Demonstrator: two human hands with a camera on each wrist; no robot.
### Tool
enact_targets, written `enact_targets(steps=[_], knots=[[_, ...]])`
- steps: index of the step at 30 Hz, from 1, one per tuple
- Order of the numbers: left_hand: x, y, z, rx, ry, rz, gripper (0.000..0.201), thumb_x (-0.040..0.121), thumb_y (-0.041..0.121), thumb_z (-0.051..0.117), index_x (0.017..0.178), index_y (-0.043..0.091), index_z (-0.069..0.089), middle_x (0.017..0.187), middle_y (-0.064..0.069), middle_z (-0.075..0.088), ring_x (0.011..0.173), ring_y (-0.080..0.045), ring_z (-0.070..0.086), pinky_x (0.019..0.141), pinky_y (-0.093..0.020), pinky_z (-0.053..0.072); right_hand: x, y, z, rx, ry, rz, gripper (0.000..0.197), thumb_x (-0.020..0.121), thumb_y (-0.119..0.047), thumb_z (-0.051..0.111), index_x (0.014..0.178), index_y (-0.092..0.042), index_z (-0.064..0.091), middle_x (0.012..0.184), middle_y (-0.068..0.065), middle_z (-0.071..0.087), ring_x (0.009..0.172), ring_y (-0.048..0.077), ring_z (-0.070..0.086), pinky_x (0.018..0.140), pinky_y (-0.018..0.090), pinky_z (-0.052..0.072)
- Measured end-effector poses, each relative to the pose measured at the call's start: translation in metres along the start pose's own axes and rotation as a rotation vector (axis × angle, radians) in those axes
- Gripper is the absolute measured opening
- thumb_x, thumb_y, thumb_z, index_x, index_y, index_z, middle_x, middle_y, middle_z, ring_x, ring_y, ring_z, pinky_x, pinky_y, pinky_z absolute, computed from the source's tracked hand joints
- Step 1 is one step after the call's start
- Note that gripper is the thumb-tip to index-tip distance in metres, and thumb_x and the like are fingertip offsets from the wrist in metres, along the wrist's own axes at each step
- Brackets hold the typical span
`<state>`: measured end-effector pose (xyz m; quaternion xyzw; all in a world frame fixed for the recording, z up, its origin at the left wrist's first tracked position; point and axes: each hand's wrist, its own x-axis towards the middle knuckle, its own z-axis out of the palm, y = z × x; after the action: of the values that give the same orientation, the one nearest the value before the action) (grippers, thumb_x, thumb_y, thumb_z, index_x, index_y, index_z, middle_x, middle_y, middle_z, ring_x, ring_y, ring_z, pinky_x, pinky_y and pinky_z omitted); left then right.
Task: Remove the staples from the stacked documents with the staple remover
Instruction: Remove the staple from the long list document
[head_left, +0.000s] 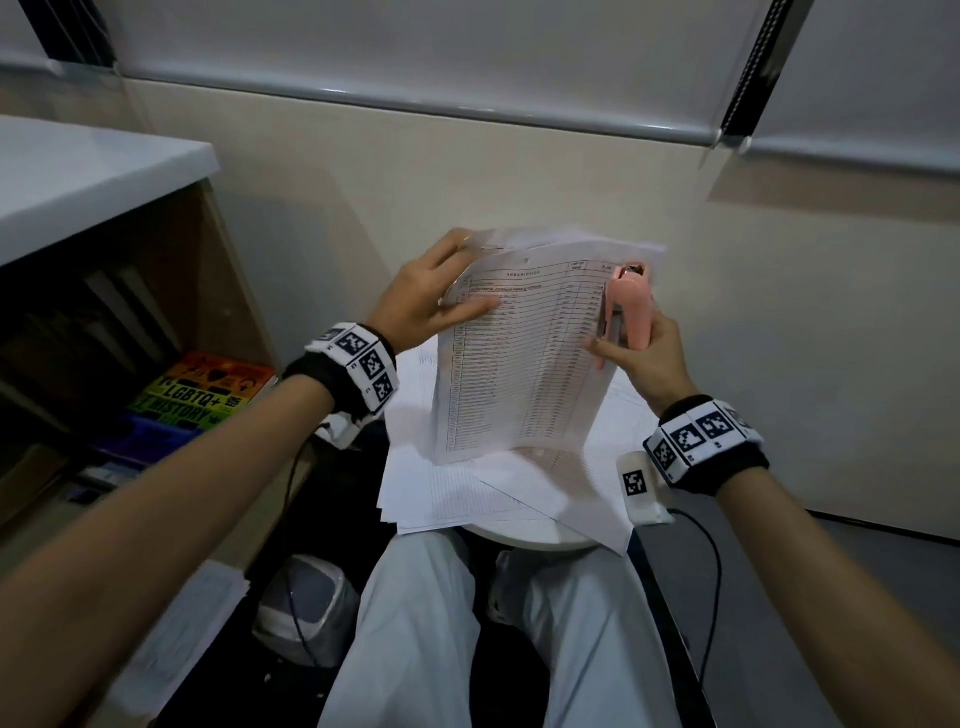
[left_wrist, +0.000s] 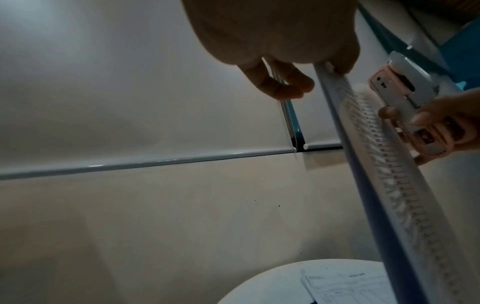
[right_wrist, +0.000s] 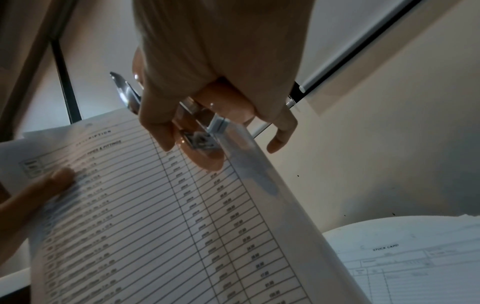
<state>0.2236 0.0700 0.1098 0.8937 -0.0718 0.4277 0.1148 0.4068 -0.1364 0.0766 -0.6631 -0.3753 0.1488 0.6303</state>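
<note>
A printed table document (head_left: 524, 364) of several sheets is held upright above the paper stack (head_left: 467, 499) on a round white table (head_left: 530, 540). My left hand (head_left: 431, 301) pinches its top left corner, thumb (right_wrist: 52, 183) on the front and fingers (left_wrist: 280, 86) behind. My right hand (head_left: 644, 353) grips a pink staple remover (head_left: 628, 306) at the document's upper right edge. In the right wrist view the staple remover (right_wrist: 202, 144) straddles that edge of the document (right_wrist: 155, 216), its pink base on the printed side. No staple can be made out.
A wooden shelf with a rainbow-coloured book (head_left: 208, 395) stands at the left under a white counter (head_left: 78, 176). A lined waste bin (head_left: 306, 608) and loose papers (head_left: 192, 623) lie low on the left. My legs (head_left: 431, 649) are under the table; a wall is close behind.
</note>
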Motion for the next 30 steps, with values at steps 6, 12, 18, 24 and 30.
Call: enact_targets(steps=[6, 12, 18, 24, 30], knots=[[0.009, -0.001, -0.006, 0.036, 0.052, -0.023, 0.031, 0.086, 0.023, 0.069, 0.086, -0.007, 0.063, 0.084, -0.014, 0.06, 0.071, -0.021, 0.056, 0.064, -0.025, 0.05, 0.001, 0.001, -0.004, -0.017, -0.018, -0.049, 0.055, 0.07, 0.011, 0.075, 0.115, -0.008, 0.049, 0.123, 0.023, 0.056, 0.102, 0.022, 0.063, 0.086, 0.029, 0.057], [-0.002, 0.014, 0.012, -0.098, 0.293, -0.273, 0.028, 0.075, 0.028, 0.078, 0.073, 0.001, 0.072, 0.061, -0.009, 0.066, 0.052, -0.018, 0.059, 0.044, -0.027, 0.045, -0.001, 0.006, 0.004, 0.029, 0.024, 0.004, 0.054, 0.07, 0.007, 0.077, 0.12, -0.002, 0.057, 0.109, 0.011, 0.066, 0.093, 0.014, 0.066, 0.084, 0.026, 0.057], [-0.025, 0.008, 0.019, -0.058, 0.101, -0.153, 0.039, 0.082, 0.022, 0.07, 0.108, -0.008, 0.065, 0.102, -0.01, 0.066, 0.09, -0.009, 0.057, 0.086, -0.013, 0.047, -0.003, 0.01, 0.001, 0.087, 0.108, 0.058, 0.035, 0.074, 0.004, 0.075, 0.105, 0.0, 0.06, 0.083, 0.002, 0.065, 0.078, 0.014, 0.064, 0.072, 0.025, 0.054], [-0.02, 0.005, 0.02, 0.068, 0.207, -0.317, 0.041, 0.093, 0.036, 0.053, 0.085, -0.003, 0.057, 0.073, -0.015, 0.057, 0.065, -0.011, 0.041, 0.058, -0.019, 0.033, -0.001, 0.005, 0.002, 0.046, 0.045, 0.069, 0.039, 0.072, 0.007, 0.074, 0.109, 0.002, 0.06, 0.085, 0.002, 0.065, 0.069, 0.003, 0.063, 0.066, 0.021, 0.053], [0.005, 0.016, 0.021, -0.263, 0.435, -0.521, 0.049, 0.094, 0.042, 0.046, 0.082, -0.005, 0.05, 0.074, -0.018, 0.048, 0.068, -0.033, 0.049, 0.061, -0.035, 0.044, 0.001, -0.017, 0.013, 0.09, 0.078, -0.006, 0.039, 0.072, 0.001, 0.077, 0.106, 0.005, 0.06, 0.096, 0.019, 0.067, 0.087, 0.026, 0.066, 0.08, 0.035, 0.058]])
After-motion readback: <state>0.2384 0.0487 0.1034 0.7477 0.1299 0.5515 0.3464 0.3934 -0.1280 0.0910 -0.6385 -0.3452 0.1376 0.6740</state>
